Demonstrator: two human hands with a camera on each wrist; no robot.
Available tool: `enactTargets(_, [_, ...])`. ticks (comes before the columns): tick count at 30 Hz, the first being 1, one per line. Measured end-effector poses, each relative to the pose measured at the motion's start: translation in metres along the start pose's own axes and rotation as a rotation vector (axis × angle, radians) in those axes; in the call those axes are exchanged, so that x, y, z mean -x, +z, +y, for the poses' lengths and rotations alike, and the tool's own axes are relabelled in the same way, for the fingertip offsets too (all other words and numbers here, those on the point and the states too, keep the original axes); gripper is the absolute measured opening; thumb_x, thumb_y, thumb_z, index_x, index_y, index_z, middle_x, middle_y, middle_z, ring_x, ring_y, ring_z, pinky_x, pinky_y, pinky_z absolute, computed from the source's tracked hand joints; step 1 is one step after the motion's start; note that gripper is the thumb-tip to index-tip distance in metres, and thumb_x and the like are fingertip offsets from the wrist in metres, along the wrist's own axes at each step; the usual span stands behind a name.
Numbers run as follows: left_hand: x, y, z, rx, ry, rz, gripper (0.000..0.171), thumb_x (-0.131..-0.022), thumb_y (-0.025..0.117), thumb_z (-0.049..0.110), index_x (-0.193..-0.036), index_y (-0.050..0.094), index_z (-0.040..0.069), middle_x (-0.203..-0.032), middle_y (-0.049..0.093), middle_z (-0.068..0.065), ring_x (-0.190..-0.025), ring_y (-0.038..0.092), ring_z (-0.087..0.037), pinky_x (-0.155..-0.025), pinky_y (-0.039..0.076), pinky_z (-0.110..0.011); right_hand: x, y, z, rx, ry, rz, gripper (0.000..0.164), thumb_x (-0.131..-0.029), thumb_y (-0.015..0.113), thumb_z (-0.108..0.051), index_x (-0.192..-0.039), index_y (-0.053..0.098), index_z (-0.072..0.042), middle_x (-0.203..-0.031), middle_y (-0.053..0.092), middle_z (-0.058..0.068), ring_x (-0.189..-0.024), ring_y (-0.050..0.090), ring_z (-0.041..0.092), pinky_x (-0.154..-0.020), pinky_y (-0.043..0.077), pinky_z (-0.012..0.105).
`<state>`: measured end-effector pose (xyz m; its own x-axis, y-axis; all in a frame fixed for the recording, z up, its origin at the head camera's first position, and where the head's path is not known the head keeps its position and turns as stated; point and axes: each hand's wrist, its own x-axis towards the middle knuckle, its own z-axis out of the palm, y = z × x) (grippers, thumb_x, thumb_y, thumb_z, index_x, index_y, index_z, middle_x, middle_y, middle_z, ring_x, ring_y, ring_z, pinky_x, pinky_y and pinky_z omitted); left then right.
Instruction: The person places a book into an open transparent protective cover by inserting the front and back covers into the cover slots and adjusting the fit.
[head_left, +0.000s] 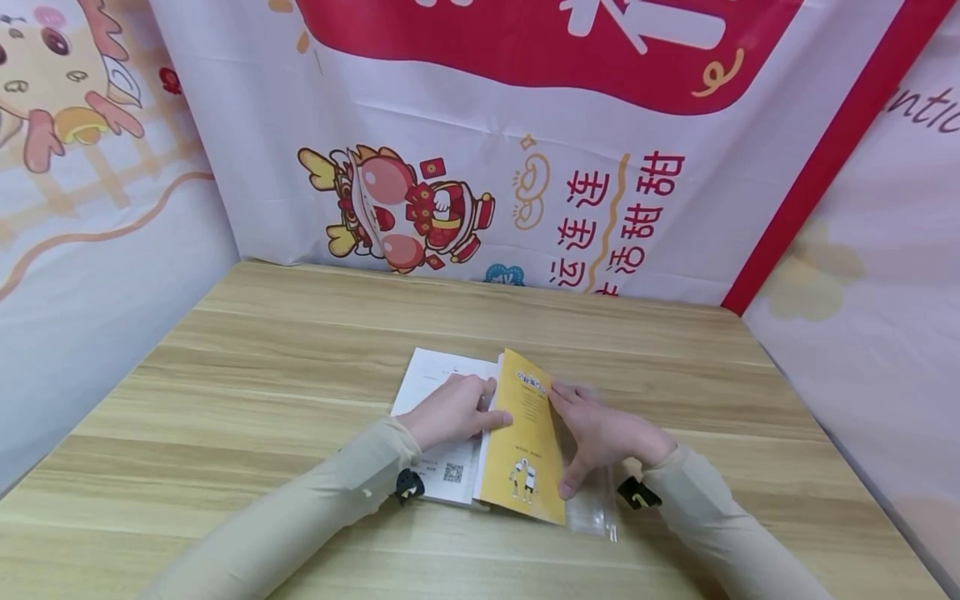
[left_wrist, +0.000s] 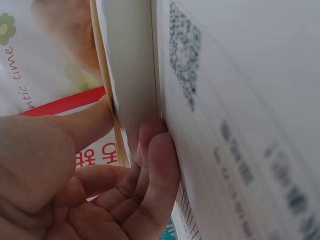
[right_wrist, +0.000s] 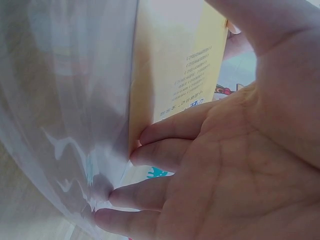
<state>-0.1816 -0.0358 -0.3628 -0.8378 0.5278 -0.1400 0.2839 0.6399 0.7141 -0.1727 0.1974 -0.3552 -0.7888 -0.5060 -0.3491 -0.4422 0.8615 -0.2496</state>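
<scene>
A book lies open on the table, its white page (head_left: 442, 367) on the left and its yellow cover (head_left: 525, 450) raised at a slant on the right. My left hand (head_left: 453, 412) pinches the cover near its spine-side edge, thumb on the yellow face and fingers on the pale inner side, as the left wrist view shows. At the cover's right edge, my right hand (head_left: 603, 429) touches with fairly straight, spread fingers. Beneath that hand is a clear plastic sleeve (right_wrist: 65, 115), partly hidden; two fingertips (right_wrist: 122, 220) rest against it.
The wooden table (head_left: 225, 400) extends around the book on all sides. A printed cloth (head_left: 450, 108) hangs behind the table's far edge, with other cloths at left and right. A black camera mount (head_left: 639, 493) sits at the right wrist.
</scene>
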Motion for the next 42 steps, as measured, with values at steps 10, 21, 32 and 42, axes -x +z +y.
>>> enactTargets(10, [0.0014, 0.0003, -0.0005, -0.029, 0.026, 0.008, 0.035, -0.093, 0.06, 0.036, -0.119, 0.061, 0.012, -0.073, 0.064, 0.011, -0.059, 0.063, -0.011, -0.046, 0.037, -0.023, 0.0009, 0.001, 0.0002, -0.02, -0.012, 0.01, 0.14, -0.048, 0.084, -0.059, -0.15, 0.01, 0.004, -0.156, 0.004, 0.016, -0.141, 0.006, 0.037, -0.111, 0.013, 0.043])
enactTargets(21, [0.0015, 0.0002, -0.0005, -0.006, 0.015, -0.003, 0.037, -0.093, 0.06, 0.037, -0.121, 0.062, 0.012, -0.073, 0.064, 0.011, -0.059, 0.064, -0.012, -0.044, 0.037, -0.023, 0.0013, 0.0014, 0.0007, -0.03, -0.015, 0.001, 0.142, -0.047, 0.083, -0.06, -0.15, 0.009, 0.003, -0.156, 0.002, 0.016, -0.141, 0.006, 0.036, -0.111, 0.012, 0.042])
enactTargets(32, [0.0037, 0.0041, 0.0016, 0.06, 0.021, -0.005, 0.039, -0.094, 0.061, 0.033, -0.125, 0.058, 0.01, -0.074, 0.065, 0.01, -0.06, 0.065, -0.008, -0.049, 0.048, -0.025, 0.0014, 0.0034, 0.0015, -0.023, -0.017, 0.013, 0.14, -0.048, 0.083, -0.06, -0.15, 0.011, 0.003, -0.156, 0.004, 0.015, -0.142, 0.006, 0.035, -0.112, 0.012, 0.041])
enactTargets(42, [0.0027, 0.0019, 0.0022, 0.052, 0.029, -0.003, 0.039, -0.094, 0.061, 0.033, -0.124, 0.059, 0.01, -0.073, 0.065, 0.011, -0.06, 0.065, -0.008, -0.051, 0.049, -0.025, 0.0004, 0.0012, 0.0011, -0.016, -0.032, 0.015, 0.14, -0.048, 0.082, -0.062, -0.15, 0.01, 0.003, -0.156, 0.003, 0.015, -0.142, 0.005, 0.034, -0.112, 0.011, 0.041])
